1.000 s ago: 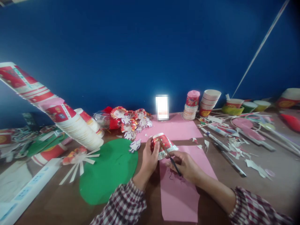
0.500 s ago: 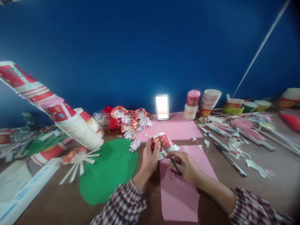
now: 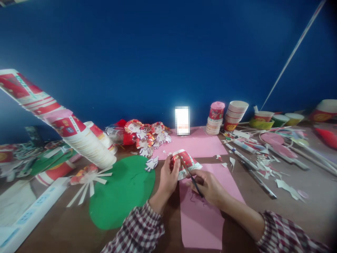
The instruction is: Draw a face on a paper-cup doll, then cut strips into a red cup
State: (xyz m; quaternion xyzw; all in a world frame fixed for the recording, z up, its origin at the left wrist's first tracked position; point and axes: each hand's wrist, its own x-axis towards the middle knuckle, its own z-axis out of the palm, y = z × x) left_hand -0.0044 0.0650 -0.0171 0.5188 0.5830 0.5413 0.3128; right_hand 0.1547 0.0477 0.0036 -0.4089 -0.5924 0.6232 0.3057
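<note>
My left hand [image 3: 168, 177] is closed round a red and white paper cup [image 3: 185, 161], held on its side just above the table. My right hand [image 3: 207, 185] grips a thin dark tool [image 3: 190, 174], possibly a brush or pen, whose tip rests on the cup's printed side. Both hands hover over a pink paper sheet [image 3: 202, 218] with faint dark marks near my right hand.
A green paper circle [image 3: 121, 191] lies to the left. A leaning stack of paper cups [image 3: 65, 131] and a white power strip [image 3: 28, 214] are further left. Paper figures [image 3: 144, 137] and cup stacks [image 3: 226, 117] line the back; pens and scraps [image 3: 258, 165] cover the right.
</note>
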